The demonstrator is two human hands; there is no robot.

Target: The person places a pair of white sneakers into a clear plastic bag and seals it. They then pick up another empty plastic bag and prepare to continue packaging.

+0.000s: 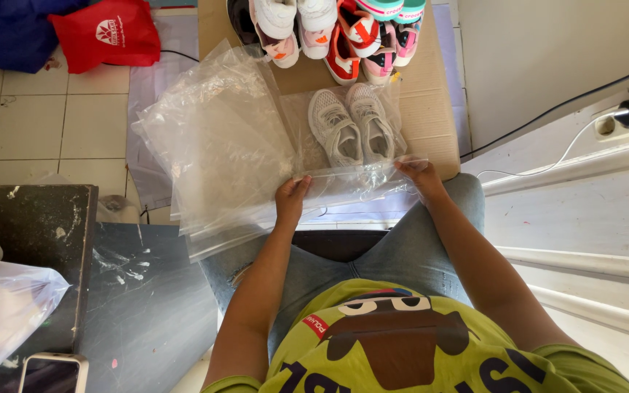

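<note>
A pair of grey-white sneakers (351, 125) lies side by side inside a clear plastic zip bag (307, 138) on a brown cardboard sheet (427, 109). My left hand (290, 198) pinches the bag's near edge at its left end. My right hand (420, 177) pinches the same edge at its right end. The bag's mouth stretches between the two hands, just above my knees.
A stack of empty clear bags (212, 145) lies to the left of the sneakers. Several colourful shoes (329, 33) line the cardboard's far end. A red bag (107, 33) sits on the tiled floor. At lower left are a dark board (38, 233) and a phone (52, 372).
</note>
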